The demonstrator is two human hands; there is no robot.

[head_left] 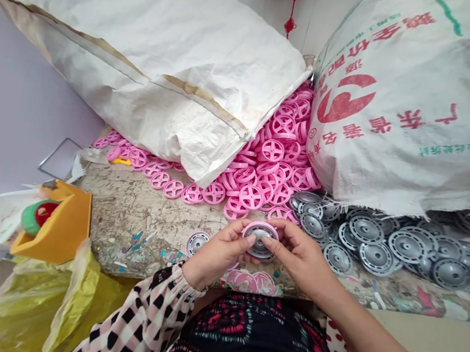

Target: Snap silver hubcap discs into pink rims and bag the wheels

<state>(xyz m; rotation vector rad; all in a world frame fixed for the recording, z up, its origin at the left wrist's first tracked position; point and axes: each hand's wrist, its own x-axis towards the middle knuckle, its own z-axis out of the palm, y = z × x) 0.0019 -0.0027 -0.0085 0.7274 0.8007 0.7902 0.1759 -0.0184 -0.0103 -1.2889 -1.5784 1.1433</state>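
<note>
Two bare hands, one item: left hand [220, 250] and right hand [304, 260] share a pink-rimmed wheel with a grey disc face [259, 249], held above the near part of the worn surface [145, 210]. Left grip clamped on its left side, right grip clamped on its right side; both thumbs on the grey face, fingers at the rim. Another wheel with a grey face [197, 244] lies just left of the left hand. Pink spoked wheels [252, 197] heaped at far centre, spilling from by the plain white sack [149, 40], far left. Grey discs [375, 257] piled right, in front of the printed sack [406, 95], far right. Flat pink pieces [246, 281] at near edge. Yellow-orange holder [73, 222] at left end, yellow plastic bag [78, 305] near left.
</note>
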